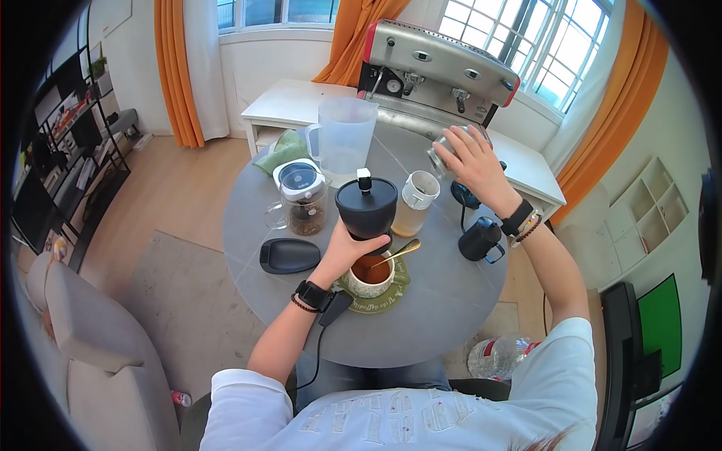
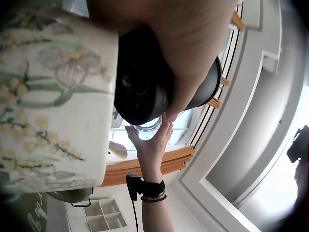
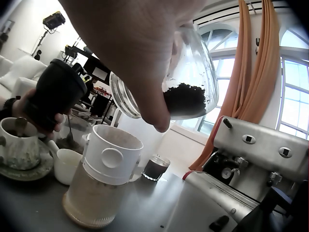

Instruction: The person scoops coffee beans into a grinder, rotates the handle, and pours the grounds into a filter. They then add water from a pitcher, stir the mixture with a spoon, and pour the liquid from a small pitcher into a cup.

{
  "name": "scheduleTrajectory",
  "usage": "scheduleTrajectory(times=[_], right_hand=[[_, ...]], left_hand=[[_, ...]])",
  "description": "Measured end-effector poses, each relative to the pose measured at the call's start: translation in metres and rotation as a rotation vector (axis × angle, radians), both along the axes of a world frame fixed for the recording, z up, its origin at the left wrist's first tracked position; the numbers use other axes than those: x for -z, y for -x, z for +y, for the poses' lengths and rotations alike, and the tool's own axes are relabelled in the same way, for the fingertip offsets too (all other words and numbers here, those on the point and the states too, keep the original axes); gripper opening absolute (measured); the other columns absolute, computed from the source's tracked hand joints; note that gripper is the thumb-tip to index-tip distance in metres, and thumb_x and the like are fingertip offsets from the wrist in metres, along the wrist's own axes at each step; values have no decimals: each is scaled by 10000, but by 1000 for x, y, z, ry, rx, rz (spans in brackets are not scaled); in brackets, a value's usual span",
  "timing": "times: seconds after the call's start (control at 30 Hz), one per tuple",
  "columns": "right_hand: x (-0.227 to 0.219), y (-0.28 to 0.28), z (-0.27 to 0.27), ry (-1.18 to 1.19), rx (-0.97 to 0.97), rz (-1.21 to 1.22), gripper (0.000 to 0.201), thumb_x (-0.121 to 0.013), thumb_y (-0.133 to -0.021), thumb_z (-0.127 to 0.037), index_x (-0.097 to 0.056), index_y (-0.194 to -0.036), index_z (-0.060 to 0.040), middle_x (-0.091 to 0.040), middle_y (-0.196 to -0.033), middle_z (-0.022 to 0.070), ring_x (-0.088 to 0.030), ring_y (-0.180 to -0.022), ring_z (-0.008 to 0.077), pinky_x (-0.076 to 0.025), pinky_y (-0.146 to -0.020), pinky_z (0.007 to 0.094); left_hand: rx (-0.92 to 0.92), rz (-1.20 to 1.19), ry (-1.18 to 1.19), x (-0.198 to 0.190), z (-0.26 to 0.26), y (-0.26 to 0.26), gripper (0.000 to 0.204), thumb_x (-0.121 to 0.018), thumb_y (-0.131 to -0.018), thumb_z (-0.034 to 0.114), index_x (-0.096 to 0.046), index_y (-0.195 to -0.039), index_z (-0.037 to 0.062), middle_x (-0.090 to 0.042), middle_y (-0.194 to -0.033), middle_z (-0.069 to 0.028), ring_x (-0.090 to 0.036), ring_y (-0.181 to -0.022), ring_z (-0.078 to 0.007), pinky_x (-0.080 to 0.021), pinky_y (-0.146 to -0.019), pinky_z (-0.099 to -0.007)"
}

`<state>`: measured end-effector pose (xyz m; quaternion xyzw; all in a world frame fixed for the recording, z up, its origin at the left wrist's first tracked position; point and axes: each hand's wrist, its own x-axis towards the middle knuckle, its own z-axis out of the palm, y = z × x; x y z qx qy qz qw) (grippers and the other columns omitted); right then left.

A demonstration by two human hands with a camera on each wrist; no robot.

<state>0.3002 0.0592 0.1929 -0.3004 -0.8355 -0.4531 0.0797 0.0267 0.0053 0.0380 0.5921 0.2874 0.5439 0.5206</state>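
My left hand (image 1: 350, 252) grips the black grinder (image 1: 366, 207) round its narrow lower part, above the floral cup (image 1: 370, 282) holding reddish-brown liquid and a gold spoon. My right hand (image 1: 477, 167) holds a glass jar (image 3: 190, 79), tilted, with dark grounds (image 3: 186, 99) lying along its lower side. In the right wrist view the jar is above and beside a white-collared brewer (image 3: 112, 154), whose glass base looks cloudy and brownish. The jar's mouth faces left there, and no grounds are seen falling.
A glass-and-white grinder jar with beans (image 1: 307, 214), a black lid-like tray (image 1: 289, 256) and a tall plastic pitcher (image 1: 346, 135) stand left and behind. A black milk pitcher (image 1: 480, 239) is at the right. The espresso machine (image 1: 444, 68) stands behind the round table (image 1: 444, 323).
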Motion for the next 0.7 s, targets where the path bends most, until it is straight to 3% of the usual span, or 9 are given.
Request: scheduleTrajectory(times=[0.1, 0.2, 0.3, 0.4, 0.5, 0.6, 0.7], right_hand=[[0, 4, -2, -57, 39, 154, 595, -623, -740, -34, -498, -1316, -117, -500, -1338, 119, -455, -1287, 272, -324, -1124, 475], [3, 1, 2, -34, 19, -10, 582, -628, -743, -50, -507, -1308, -120, -508, -1329, 121, -458, -1284, 272, -331, -1120, 473], [1, 3, -3, -76, 31, 129, 555, -617, -759, -57, -513, -1300, -121, -513, -1319, 121, -461, -1280, 273, -340, -1115, 471], [4, 1, 1, -66, 5, -38, 543, -612, -769, -61, -516, -1301, -119, -511, -1322, 123, -464, -1277, 275, -338, -1116, 469], [2, 6, -1, -70, 23, 117, 548, -611, -767, -54, -513, -1302, -119, -506, -1325, 124, -458, -1281, 275, -334, -1120, 465], [2, 5, 5, -55, 8, 7, 559, -624, -752, -56, -517, -1298, -115, -503, -1332, 128, -450, -1285, 275, -334, -1119, 461], [1, 7, 2, -60, 25, 139, 576, -620, -750, -49, -501, -1309, -116, -500, -1326, 126, -444, -1289, 275, -333, -1121, 461]], left_hand=[[-8, 12, -11, -2, -1, 0, 735, -850, -742, 177, -413, -1305, -4, -578, -1221, -102, -556, -1129, -169, -453, -978, -327], [-9, 11, 3, 0, 0, 0, 736, -850, -742, 176, -413, -1306, -2, -579, -1220, -103, -556, -1129, -170, -452, -977, -326], [5, -15, 10, 1, 2, 1, 733, -849, -743, 176, -414, -1306, -2, -578, -1220, -103, -556, -1129, -171, -452, -975, -324], [13, -21, 24, 1, 1, 0, 732, -848, -744, 173, -414, -1306, -3, -577, -1222, -105, -555, -1128, -171, -453, -974, -323], [12, -2, 6, -1, 0, 0, 727, -848, -745, 172, -417, -1302, -5, -576, -1223, -106, -555, -1127, -171, -454, -972, -322], [7, 9, 20, 3, 1, 0, 721, -848, -745, 173, -422, -1300, -4, -580, -1217, -104, -558, -1122, -169, -454, -971, -322], [9, -1, 12, 2, 2, 0, 718, -848, -745, 178, -425, -1297, -2, -585, -1208, -102, -561, -1116, -169, -457, -967, -321]])
